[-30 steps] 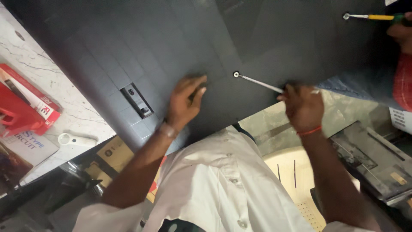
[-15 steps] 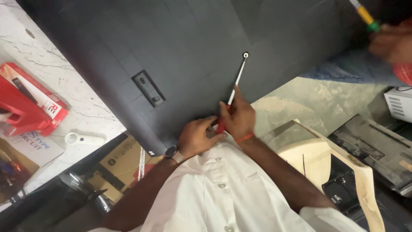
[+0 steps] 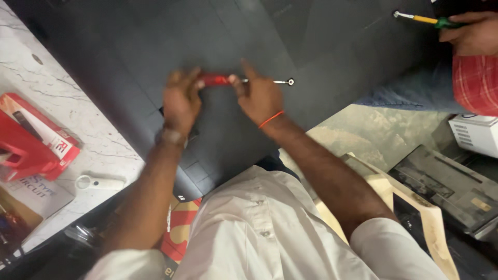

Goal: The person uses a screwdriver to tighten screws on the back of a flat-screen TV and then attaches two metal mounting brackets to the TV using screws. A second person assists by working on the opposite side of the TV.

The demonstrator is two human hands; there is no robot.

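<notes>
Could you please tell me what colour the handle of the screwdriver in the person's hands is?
Red; the screwdriver handle shows best in the head view.

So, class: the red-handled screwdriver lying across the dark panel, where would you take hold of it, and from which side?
Grip the red handle, coming from the person's side of the dark panel. The red-handled screwdriver lies flat, its thin shaft running right to a round screw head; the handle is the thick end. The left hand wraps it, while the right hand steadies the shaft.
</notes>
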